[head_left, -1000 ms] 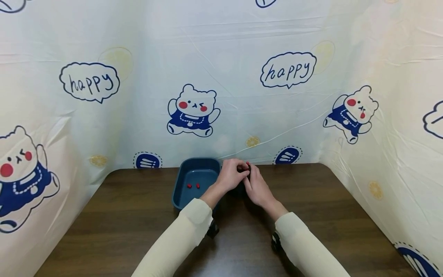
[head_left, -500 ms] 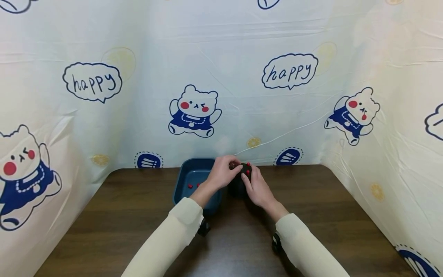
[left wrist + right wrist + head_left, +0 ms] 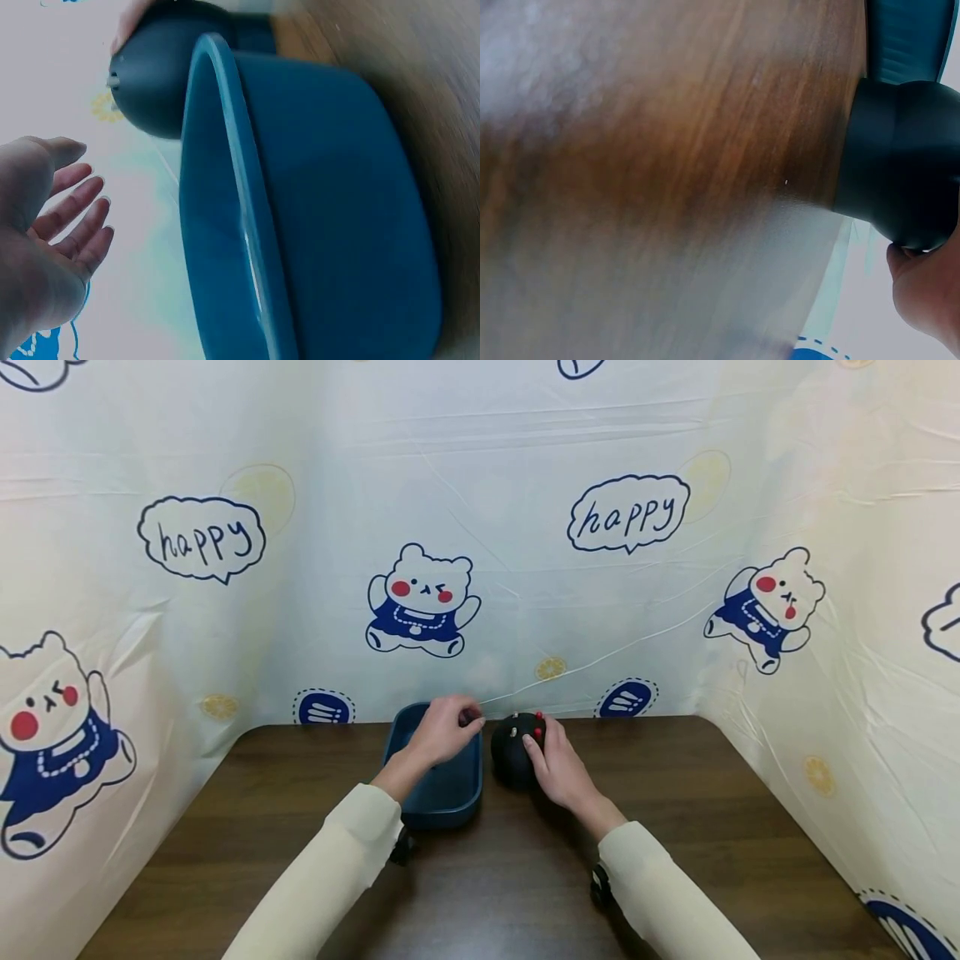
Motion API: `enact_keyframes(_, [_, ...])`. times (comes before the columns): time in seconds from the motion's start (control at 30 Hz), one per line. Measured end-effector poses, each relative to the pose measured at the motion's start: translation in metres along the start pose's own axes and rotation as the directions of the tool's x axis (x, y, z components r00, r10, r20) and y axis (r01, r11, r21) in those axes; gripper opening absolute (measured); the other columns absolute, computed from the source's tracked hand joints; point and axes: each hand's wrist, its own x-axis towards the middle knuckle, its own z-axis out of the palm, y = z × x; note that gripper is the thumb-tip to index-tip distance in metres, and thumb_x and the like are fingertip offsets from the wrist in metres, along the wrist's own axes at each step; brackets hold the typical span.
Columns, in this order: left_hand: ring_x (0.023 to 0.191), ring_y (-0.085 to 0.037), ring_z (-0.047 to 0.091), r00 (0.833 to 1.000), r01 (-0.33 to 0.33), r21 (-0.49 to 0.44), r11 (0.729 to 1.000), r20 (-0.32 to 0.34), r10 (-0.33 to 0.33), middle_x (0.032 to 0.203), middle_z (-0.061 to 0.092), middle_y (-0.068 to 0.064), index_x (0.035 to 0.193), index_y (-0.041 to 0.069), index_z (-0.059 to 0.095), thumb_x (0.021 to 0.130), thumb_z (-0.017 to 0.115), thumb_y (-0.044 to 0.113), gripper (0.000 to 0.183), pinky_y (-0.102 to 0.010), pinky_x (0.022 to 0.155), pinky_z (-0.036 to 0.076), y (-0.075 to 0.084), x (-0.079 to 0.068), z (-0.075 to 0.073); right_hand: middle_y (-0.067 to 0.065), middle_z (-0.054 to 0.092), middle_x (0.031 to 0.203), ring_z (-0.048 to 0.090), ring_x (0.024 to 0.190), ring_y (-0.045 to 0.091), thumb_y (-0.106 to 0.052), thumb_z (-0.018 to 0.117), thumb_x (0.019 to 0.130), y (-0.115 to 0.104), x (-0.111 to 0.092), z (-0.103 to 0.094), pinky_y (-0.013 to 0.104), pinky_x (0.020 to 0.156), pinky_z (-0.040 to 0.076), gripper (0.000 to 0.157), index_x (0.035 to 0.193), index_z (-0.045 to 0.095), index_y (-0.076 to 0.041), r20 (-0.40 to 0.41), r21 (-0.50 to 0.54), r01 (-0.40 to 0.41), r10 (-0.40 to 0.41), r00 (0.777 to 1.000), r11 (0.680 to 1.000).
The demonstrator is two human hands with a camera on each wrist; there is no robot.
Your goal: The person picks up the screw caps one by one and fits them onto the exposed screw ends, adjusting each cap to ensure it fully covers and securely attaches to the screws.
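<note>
Head view has the black rounded object (image 3: 512, 766) standing on the brown wooden table (image 3: 690, 793) just right of the blue bin (image 3: 441, 819), with small red pieces (image 3: 538, 732) and pale studs (image 3: 514, 732) at its top, and the right hand (image 3: 562, 768) holding it, thumb and fingers curled against its side. Above the bin is the left hand (image 3: 441, 733), its thumb and fingers loosely bent and spread apart in the left wrist view; behind the table hangs a pale backdrop (image 3: 510, 452) printed with cartoon bears.
</note>
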Motion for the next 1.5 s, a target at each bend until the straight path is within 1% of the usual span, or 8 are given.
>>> enact_keyframes(0.2, [0.103,-0.027,0.063,0.996,0.055,0.033,0.998,0.068,-0.057,0.111,0.069,-0.006,0.114,0.008,0.074,0.100,0.068,0.019,0.019,-0.043,0.089,0.054,-0.013,-0.008,-0.008,0.023,0.038,0.153,0.045,0.138,0.036,-0.048,0.036,0.110,0.001,0.000,0.001,0.054,0.114,0.038,0.065,0.154,0.030,0.000,0.006,0.003,0.000,0.000,1.000,1.000])
enact_keyframes(0.43, [0.109,-0.029,0.062,0.984,0.112,0.066,0.992,0.132,-0.120,0.118,0.067,-0.007,0.120,0.009,0.072,0.100,0.068,0.022,0.024,-0.046,0.094,0.055,-0.026,-0.012,-0.012,0.024,0.038,0.153,0.046,0.138,0.036,-0.047,0.037,0.110,0.004,0.001,0.003,0.053,0.115,0.038,0.066,0.154,0.029,0.002,-0.002,-0.008,0.015,-0.015,1.000,1.000])
enact_keyframes(0.53, [0.108,-0.029,0.063,0.982,0.110,0.084,0.990,0.145,-0.122,0.118,0.067,-0.008,0.121,0.009,0.072,0.100,0.069,0.022,0.025,-0.045,0.094,0.055,-0.033,-0.012,-0.014,0.024,0.039,0.152,0.046,0.137,0.037,-0.047,0.038,0.110,0.005,0.001,0.003,0.053,0.115,0.038,0.066,0.154,0.029,0.002,-0.005,-0.004,0.020,-0.020,1.000,1.000])
enact_keyframes(0.8, [0.106,-0.028,0.062,0.975,0.101,0.142,0.985,0.181,-0.126,0.117,0.068,-0.010,0.120,0.007,0.072,0.099,0.069,0.019,0.024,-0.046,0.095,0.054,-0.047,-0.011,-0.020,0.021,0.036,0.154,0.045,0.138,0.034,-0.053,0.033,0.109,0.003,0.002,0.001,0.053,0.115,0.037,0.068,0.155,0.028,-0.003,0.023,0.000,-0.012,0.012,1.000,1.000])
enact_keyframes(1.07, [0.105,-0.026,0.062,0.961,0.132,0.161,0.978,0.222,-0.166,0.119,0.068,-0.012,0.119,0.006,0.072,0.099,0.069,0.017,0.023,-0.046,0.095,0.054,-0.057,-0.013,-0.017,0.022,0.038,0.153,0.046,0.137,0.035,-0.051,0.035,0.110,0.003,0.001,0.002,0.054,0.114,0.038,0.068,0.154,0.030,0.000,0.015,0.002,-0.004,0.004,1.000,1.000])
enact_keyframes(1.2, [0.104,-0.025,0.062,0.957,0.128,0.165,0.978,0.237,-0.165,0.119,0.068,-0.012,0.118,0.005,0.072,0.098,0.069,0.014,0.022,-0.046,0.094,0.055,-0.061,-0.011,-0.014,0.022,0.038,0.153,0.046,0.137,0.035,-0.050,0.036,0.110,0.002,0.000,0.001,0.053,0.115,0.038,0.067,0.154,0.030,0.000,0.012,-0.004,-0.008,0.008,1.000,1.000])
enact_keyframes(1.37, [0.100,-0.025,0.061,0.941,0.139,0.187,0.972,0.282,-0.189,0.116,0.068,-0.011,0.117,0.004,0.072,0.098,0.069,0.014,0.022,-0.045,0.091,0.054,-0.066,-0.008,-0.010,0.023,0.036,0.155,0.045,0.139,0.036,-0.049,0.035,0.110,0.002,0.000,0.000,0.055,0.115,0.037,0.068,0.155,0.028,0.001,0.008,-0.004,0.002,-0.002,1.000,1.000])
enact_keyframes(1.5, [0.098,-0.025,0.059,0.918,0.164,0.197,0.967,0.329,-0.223,0.115,0.066,-0.012,0.120,0.002,0.070,0.099,0.067,0.013,0.024,-0.044,0.089,0.053,-0.070,-0.006,-0.007,0.023,0.035,0.156,0.044,0.140,0.036,-0.050,0.035,0.110,0.002,0.001,0.000,0.055,0.115,0.037,0.069,0.156,0.027,0.001,0.018,-0.005,-0.006,0.006,1.000,1.000])
